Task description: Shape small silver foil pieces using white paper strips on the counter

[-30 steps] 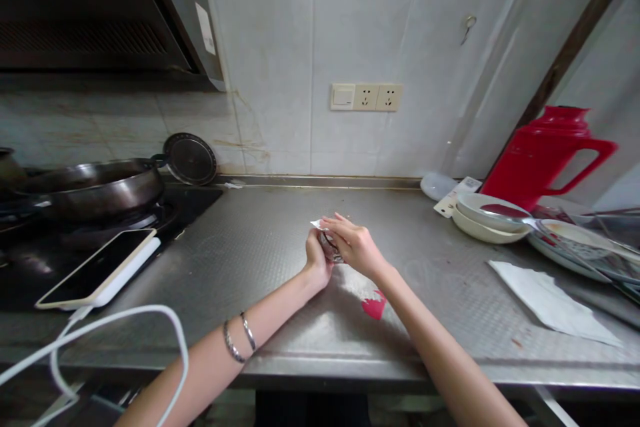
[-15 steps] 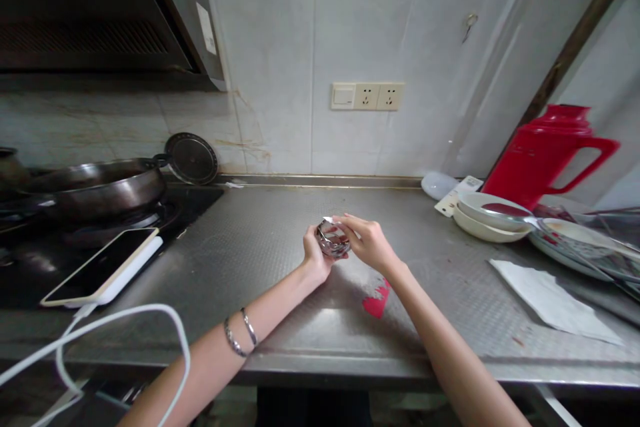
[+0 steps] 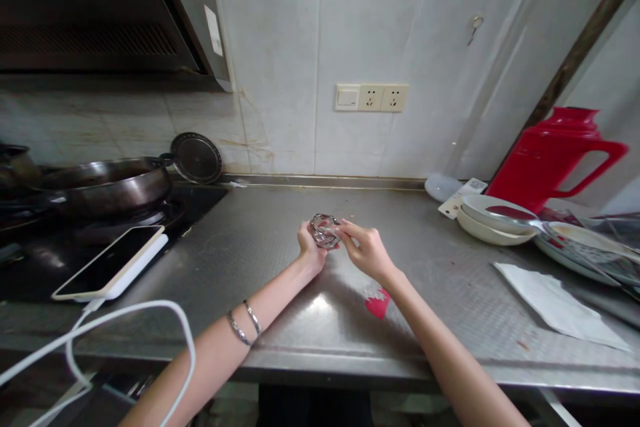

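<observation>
My left hand (image 3: pixel 311 250) is wrapped around a small, round, shiny dish that looks like clear glass (image 3: pixel 324 232), with dark reflections on it. Its open top tilts up toward me, just above the metal counter. At its right rim is my right hand (image 3: pixel 367 250), thumb and fingers pinched together. A small whitish bit shows at those fingertips, too blurred to name. Below the right wrist, a torn red patch (image 3: pixel 378 305) marks the counter.
A phone on a white pack (image 3: pixel 113 260) with a white cable (image 3: pixel 150 307) lies left, by a pan (image 3: pixel 110 188) on the stove. To the right are a red thermos (image 3: pixel 547 160), stacked bowls (image 3: pixel 493 230), plates (image 3: pixel 580 257) and a white paper napkin (image 3: pixel 557 303).
Both hands and the dish have shifted slightly left in view, while the surroundings shift slightly right. My right fingertips have moved lower at the rim, and the white bit shows less.
</observation>
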The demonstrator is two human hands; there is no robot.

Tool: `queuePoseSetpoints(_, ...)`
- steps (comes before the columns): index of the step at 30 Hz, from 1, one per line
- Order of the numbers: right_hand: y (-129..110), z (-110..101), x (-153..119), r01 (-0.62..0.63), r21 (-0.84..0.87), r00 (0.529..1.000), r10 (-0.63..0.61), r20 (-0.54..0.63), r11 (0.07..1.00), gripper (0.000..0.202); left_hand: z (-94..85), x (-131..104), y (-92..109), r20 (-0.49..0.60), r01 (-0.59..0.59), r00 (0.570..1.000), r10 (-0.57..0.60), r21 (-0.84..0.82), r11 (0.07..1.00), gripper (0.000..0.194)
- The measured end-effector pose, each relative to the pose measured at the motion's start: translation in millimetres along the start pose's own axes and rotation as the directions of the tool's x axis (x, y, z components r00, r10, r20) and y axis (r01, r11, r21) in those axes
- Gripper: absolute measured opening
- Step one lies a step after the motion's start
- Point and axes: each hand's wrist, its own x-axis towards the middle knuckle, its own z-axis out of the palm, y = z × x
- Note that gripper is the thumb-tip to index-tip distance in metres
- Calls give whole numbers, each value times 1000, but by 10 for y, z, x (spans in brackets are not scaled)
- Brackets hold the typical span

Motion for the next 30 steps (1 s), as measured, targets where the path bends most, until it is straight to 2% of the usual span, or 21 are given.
queuePoseSetpoints(3,-75,49,-5,-10,67,999,7,46,998,27,-7,11,-29,-43,-99,994,101,40,994,34)
queuePoseSetpoints(5,-101,49,-6,-37,110,998,30,60,993,27,-7,15,-39,-28,-122,992,125,75,990,32)
queuePoseSetpoints(8,-95,7,5,-147,180,989,143,34,973,26,-8,32,-22,22,-132,991,130,124,984,33)
queuePoseSetpoints(10,-61,-42,26,-227,236,970,242,-35,945,27,-15,49,4,66,-101,994,91,167,981,37)
queuePoseSetpoints(12,0,-103,53,-298,270,926,346,-153,916,31,-28,64,33,126,-32,992,4,225,974,42)
queuePoseSetpoints(14,87,-164,78,-365,271,857,435,-275,891,35,-46,73,55,193,40,976,-96,275,960,46)
queuePoseSetpoints(15,137,-191,87,-396,264,827,467,-314,879,37,-55,75,62,227,65,965,-135,290,955,47)
queuePoseSetpoints(17,239,-224,93,-445,253,797,509,-326,859,41,-72,76,70,290,93,939,-186,308,947,45)
queuePoseSetpoints(19,319,-226,89,-481,264,792,543,-278,836,43,-83,77,73,352,104,910,-220,320,942,43)
queuePoseSetpoints(22,356,-192,84,-542,340,784,608,-125,769,44,-87,83,81,420,117,870,-258,333,936,45)
queuePoseSetpoints(27,222,-174,100,-648,554,710,678,190,524,43,-82,89,118,441,137,850,-289,346,928,59)
queuePoseSetpoints(30,130,-206,108,-675,587,700,639,318,447,40,-85,96,138,457,138,838,-299,352,926,61)
